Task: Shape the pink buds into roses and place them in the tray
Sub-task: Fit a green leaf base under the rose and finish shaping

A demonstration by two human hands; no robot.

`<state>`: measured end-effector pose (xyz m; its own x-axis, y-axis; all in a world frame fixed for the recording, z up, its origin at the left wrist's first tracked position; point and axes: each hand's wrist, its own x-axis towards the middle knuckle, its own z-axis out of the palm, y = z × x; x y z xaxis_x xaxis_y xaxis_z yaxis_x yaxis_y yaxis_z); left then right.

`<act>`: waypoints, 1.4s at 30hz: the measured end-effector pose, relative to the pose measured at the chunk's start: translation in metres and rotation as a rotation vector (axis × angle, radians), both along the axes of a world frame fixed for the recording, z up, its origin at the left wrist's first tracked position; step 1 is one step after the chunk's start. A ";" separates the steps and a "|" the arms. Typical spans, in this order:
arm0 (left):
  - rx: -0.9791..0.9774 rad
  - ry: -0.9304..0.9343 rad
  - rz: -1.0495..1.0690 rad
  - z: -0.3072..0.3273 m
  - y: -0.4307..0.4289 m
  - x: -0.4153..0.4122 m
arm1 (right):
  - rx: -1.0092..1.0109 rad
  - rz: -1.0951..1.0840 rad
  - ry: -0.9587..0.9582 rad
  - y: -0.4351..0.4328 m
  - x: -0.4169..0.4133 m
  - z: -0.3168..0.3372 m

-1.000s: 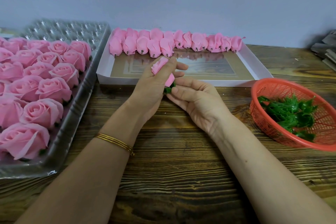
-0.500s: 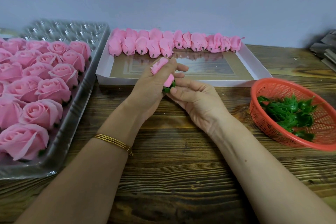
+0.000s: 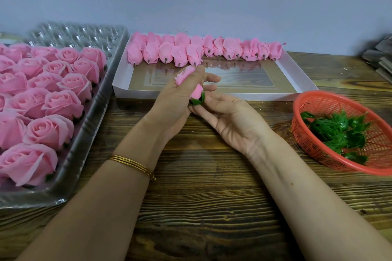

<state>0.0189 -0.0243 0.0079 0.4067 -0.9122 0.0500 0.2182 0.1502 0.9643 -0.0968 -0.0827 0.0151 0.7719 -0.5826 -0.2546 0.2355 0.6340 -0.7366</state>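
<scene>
Approx. mid-task, as a judgement. Done: many opened roses (image 3: 63, 104) seated in clear plastic tray (image 3: 84, 125) at left, w/ unfilled cups at its far end. Left to do: about a dozen closed buds (image 3: 191, 51) along far wall of white box (image 3: 297, 74), plus pink bud (image 3: 184, 75) in hand, not yet opened. Gripped by left hand (image 3: 176, 99), fingers curled round it, above wooden table (image 3: 212, 197), just in front of box. Right hand (image 3: 231, 118) at green calyx (image 3: 198, 101) under bud; pinching or only touching, cannot tell, hidden behind left hand. Tray cut off at left, so no total count. Red basket (image 3: 318, 99) w/ spare calyxes (image 3: 339, 131) cut off at right.
</scene>
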 end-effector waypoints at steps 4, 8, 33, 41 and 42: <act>0.018 -0.049 0.011 0.003 0.002 -0.005 | -0.029 0.033 0.083 -0.002 -0.002 -0.001; 0.019 -0.037 0.007 0.001 0.000 -0.003 | -0.040 0.008 0.083 -0.002 -0.001 -0.003; 0.038 -0.037 -0.080 0.000 0.001 0.000 | -0.029 0.010 -0.022 -0.002 0.000 -0.005; 0.049 -0.011 -0.116 0.002 0.003 -0.001 | -0.118 0.029 0.054 -0.005 -0.003 -0.004; 0.051 -0.011 -0.115 0.002 0.003 0.000 | -0.130 0.040 0.061 -0.005 -0.004 -0.003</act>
